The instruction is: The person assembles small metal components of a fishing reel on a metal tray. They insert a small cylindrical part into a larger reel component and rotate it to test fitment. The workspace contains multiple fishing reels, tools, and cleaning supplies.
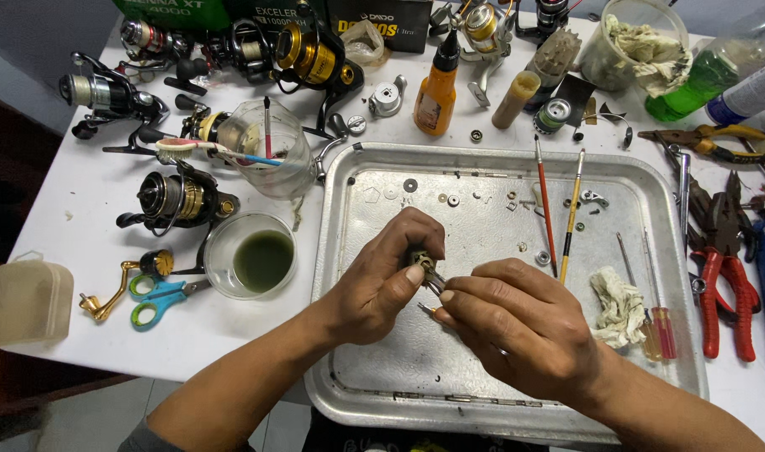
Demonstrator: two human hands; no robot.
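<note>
Nearest the camera, the right hand [516, 322] pinches a thin metal tool [433, 285] between thumb and fingers, its tip set against a small metal reel part [419, 261] that the left hand [381, 280] grips with curled fingers, forefinger pressed on top. Both hands hover over the middle of a dented metal tray [483, 393] at the counter's near edge. On the tray, two thin brushes [558, 209] lie side by side towards its far right corner, a crumpled rag [617, 305] lies near its right edge beside small screwdrivers [654, 322], and tiny washers [449, 199] and screws are scattered along its far side. Left of the tray stand a glass dish of green liquid [261, 258], scissors [156, 297] and several fishing reels [177, 197]. Red-handled pliers [726, 276] lie at the counter's right edge, an orange bottle [437, 88] towards the far edge.
</note>
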